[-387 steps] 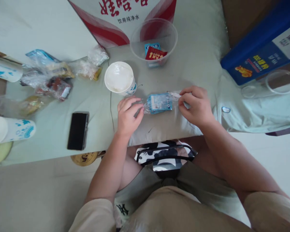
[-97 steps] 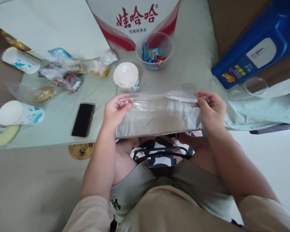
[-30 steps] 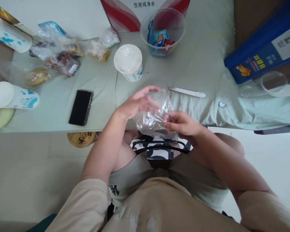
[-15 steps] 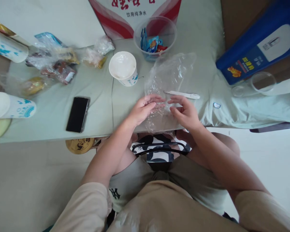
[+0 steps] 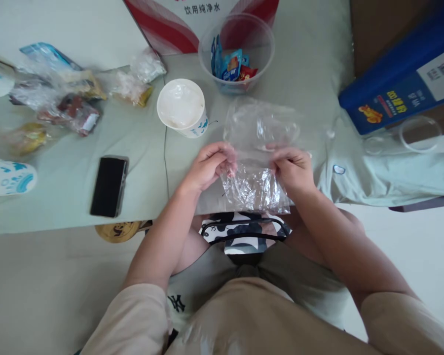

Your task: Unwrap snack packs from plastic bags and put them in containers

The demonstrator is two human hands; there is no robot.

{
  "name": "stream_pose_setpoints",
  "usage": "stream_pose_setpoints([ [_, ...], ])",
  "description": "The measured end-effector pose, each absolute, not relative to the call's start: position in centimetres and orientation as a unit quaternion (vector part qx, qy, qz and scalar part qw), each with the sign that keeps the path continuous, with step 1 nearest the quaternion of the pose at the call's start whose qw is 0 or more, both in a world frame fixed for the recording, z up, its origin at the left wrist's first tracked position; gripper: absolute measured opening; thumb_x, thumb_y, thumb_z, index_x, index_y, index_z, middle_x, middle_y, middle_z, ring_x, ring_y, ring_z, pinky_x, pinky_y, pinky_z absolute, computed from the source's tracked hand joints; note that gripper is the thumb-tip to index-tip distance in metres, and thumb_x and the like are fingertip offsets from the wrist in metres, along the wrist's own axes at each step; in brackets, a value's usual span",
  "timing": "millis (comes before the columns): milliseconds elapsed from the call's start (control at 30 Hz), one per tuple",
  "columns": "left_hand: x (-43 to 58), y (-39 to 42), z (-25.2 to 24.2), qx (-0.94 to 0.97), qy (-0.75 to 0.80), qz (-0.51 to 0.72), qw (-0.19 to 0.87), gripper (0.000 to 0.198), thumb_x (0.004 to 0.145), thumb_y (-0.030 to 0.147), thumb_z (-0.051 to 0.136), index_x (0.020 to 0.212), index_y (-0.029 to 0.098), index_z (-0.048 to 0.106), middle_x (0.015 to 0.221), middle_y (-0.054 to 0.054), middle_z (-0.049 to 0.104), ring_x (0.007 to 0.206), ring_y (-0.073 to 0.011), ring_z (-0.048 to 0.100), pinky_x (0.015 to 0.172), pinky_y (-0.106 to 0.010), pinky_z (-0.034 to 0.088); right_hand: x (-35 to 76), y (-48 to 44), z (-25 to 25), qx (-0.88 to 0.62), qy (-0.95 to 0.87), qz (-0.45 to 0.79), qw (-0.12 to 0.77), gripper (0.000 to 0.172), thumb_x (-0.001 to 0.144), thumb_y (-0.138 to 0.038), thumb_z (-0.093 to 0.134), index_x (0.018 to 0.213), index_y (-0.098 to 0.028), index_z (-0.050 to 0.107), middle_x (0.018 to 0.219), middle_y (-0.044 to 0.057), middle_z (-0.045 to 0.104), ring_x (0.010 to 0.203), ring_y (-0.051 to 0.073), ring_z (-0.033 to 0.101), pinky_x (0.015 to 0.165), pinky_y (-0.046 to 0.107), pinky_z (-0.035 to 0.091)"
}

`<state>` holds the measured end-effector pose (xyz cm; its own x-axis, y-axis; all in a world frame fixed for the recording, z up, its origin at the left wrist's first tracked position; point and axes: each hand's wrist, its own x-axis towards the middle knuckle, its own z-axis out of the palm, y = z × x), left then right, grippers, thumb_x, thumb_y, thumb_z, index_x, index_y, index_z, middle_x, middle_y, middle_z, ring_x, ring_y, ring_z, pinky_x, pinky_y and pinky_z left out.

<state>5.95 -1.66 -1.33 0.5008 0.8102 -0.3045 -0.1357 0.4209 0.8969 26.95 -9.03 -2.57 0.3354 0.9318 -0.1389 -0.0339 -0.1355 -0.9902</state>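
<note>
Both my hands hold a crumpled clear plastic bag (image 5: pixel 257 153) over the front edge of a table covered in pale green cloth (image 5: pixel 140 143). My left hand (image 5: pixel 210 165) pinches the bag's left side with curled fingers. My right hand (image 5: pixel 292 167) grips its right side, fingers closed. The bag looks empty. A white paper cup (image 5: pixel 181 108) stands just beyond my left hand. Further back a clear plastic bowl (image 5: pixel 237 54) holds several small blue and red packets.
A black phone (image 5: pixel 109 185) lies left of my hands. Wrapped snacks in clear bags (image 5: pixel 70 101) fill the back left, with a paper cup (image 5: pixel 7 176) on its side. A blue box (image 5: pixel 403 84) and a clear lid (image 5: pixel 420 133) lie right. A black-and-white bag (image 5: pixel 244 231) rests on my lap.
The bag, spread up over the table half a second ago, is now bunched between both hands. My fingers have closed on its sides. The white pen-like thing no longer shows.
</note>
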Motion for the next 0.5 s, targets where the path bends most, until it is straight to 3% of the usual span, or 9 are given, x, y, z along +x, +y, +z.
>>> stream_pose_setpoints([
  [67, 6.1, -1.5, -1.1, 0.419, 0.377, 0.332, 0.756, 0.009, 0.078, 0.023, 0.068, 0.072, 0.019, 0.062, 0.061, 0.002, 0.066, 0.05, -0.0113, 0.064, 0.047, -0.021, 0.051, 27.0, -9.0, -2.7, -0.602, -0.355, 0.457, 0.55, 0.014, 0.07, -0.03, 0.068, 0.066, -0.023, 0.057, 0.106, 0.009, 0.072, 0.063, 0.012, 0.054, 0.05, 0.028, 0.039],
  [200, 6.2, -1.2, -0.8, 0.417, 0.377, 0.34, 0.754, 0.009, 0.073, 0.017, 0.058, 0.068, 0.017, 0.065, 0.063, 0.0, 0.064, 0.051, -0.0106, 0.06, 0.048, -0.021, 0.051, 27.6, -9.2, -2.4, -0.571, -0.365, 0.493, 0.545, 0.02, 0.068, -0.029, 0.068, 0.062, -0.021, 0.05, 0.117, 0.008, 0.069, 0.081, 0.018, 0.062, 0.061, 0.03, 0.045],
  [300, 6.2, -1.3, -1.0, 0.426, 0.405, 0.325, 0.741, 0.017, 0.082, 0.023, 0.057, 0.067, 0.018, 0.062, 0.065, -0.001, 0.062, 0.053, -0.0106, 0.059, 0.052, -0.022, 0.052, 28.3, -9.3, -2.4, -0.588, -0.362, 0.495, 0.528, 0.019, 0.071, -0.03, 0.065, 0.065, -0.021, 0.049, 0.12, 0.008, 0.068, 0.086, 0.019, 0.063, 0.066, 0.032, 0.048],
  [400, 6.0, -1.6, -1.5, 0.443, 0.424, 0.323, 0.721, 0.03, 0.093, 0.039, 0.057, 0.072, 0.019, 0.062, 0.066, -0.001, 0.059, 0.054, -0.0111, 0.058, 0.054, -0.023, 0.051, 28.5, -9.4, -2.9, -0.601, -0.343, 0.489, 0.531, 0.016, 0.08, -0.039, 0.063, 0.083, -0.024, 0.058, 0.122, 0.009, 0.067, 0.099, 0.024, 0.065, 0.074, 0.036, 0.054],
  [500, 5.6, -1.9, -1.9, 0.478, 0.424, 0.348, 0.685, 0.017, 0.082, 0.034, 0.074, 0.081, 0.02, 0.063, 0.075, 0.001, 0.062, 0.06, -0.0103, 0.06, 0.058, -0.022, 0.05, 28.4, -9.9, -3.6, -0.592, -0.342, 0.504, 0.527, 0.041, 0.088, -0.052, 0.064, 0.123, -0.03, 0.059, 0.126, 0.01, 0.066, 0.101, 0.027, 0.067, 0.078, 0.04, 0.057],
])
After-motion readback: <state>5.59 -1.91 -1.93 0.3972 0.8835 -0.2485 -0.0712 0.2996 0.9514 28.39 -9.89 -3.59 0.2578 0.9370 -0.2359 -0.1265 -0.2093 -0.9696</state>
